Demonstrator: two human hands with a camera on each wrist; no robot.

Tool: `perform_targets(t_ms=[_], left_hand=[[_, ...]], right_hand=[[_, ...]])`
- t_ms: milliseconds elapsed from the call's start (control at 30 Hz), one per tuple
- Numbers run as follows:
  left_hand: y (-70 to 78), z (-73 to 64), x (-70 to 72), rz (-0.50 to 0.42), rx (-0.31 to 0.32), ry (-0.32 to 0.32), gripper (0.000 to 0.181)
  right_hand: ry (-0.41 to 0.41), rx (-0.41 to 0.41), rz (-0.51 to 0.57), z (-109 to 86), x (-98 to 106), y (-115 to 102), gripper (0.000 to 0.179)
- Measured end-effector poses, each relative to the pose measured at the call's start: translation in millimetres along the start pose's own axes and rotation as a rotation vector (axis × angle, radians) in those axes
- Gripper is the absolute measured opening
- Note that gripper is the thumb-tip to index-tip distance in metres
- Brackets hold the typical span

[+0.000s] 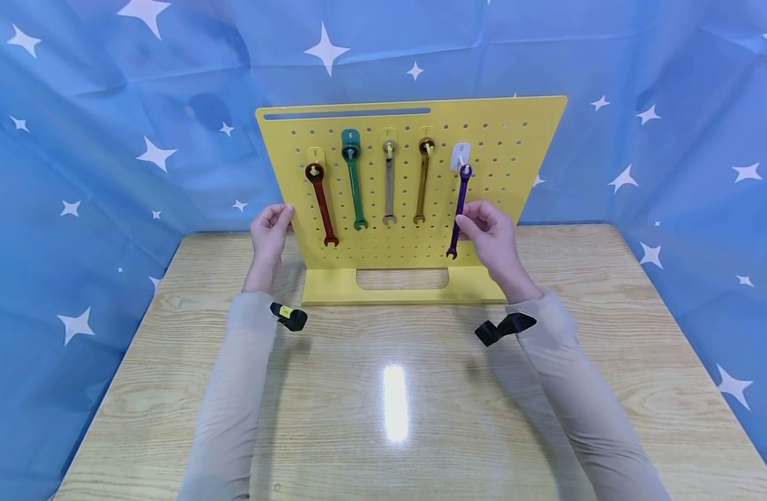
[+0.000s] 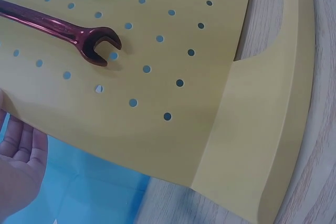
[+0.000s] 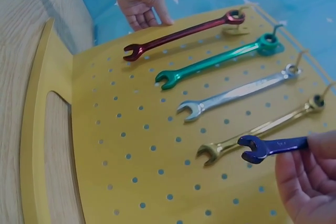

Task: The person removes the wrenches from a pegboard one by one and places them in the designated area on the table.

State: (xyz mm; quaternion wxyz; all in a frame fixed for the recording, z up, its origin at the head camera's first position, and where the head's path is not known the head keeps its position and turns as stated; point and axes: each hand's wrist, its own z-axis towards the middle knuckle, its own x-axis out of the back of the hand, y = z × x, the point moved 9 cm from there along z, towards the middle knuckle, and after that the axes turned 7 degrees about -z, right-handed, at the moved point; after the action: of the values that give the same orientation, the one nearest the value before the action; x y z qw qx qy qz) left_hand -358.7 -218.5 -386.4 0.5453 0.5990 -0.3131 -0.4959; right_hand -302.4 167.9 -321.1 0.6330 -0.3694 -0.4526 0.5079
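My right hand (image 1: 491, 233) pinches a purple wrench (image 1: 460, 209) between thumb and fingers, its open jaw downward. The wrench's ring end is at the white hook (image 1: 461, 156); whether it is fully over the hook I cannot tell. In the right wrist view the purple wrench (image 3: 273, 148) stands out in front of the board. My left hand (image 1: 271, 233) holds the left edge of the yellow pegboard (image 1: 371, 250), thumb at the front and fingers behind. On the board hang a red wrench (image 1: 321, 205), a green wrench (image 1: 356, 188), a silver wrench (image 1: 389, 188) and a gold wrench (image 1: 423, 184).
The pegboard stands on its yellow base (image 1: 330, 287) at the back of a wooden table (image 1: 333, 390). Close behind hangs a blue curtain (image 1: 383, 42) with white stars. Black straps with small cameras (image 1: 505, 327) are on both wrists.
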Motion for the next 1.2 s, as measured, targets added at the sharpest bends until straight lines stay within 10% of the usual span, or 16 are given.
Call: perform_targets(t_ms=[1200], left_hand=[[1.0,-1.0,0.2,-0.016,-0.015,0.005,0.007]], right_hand=[[-0.061,-0.099,0.162,-6.4,-2.5,-20.3,0.010]])
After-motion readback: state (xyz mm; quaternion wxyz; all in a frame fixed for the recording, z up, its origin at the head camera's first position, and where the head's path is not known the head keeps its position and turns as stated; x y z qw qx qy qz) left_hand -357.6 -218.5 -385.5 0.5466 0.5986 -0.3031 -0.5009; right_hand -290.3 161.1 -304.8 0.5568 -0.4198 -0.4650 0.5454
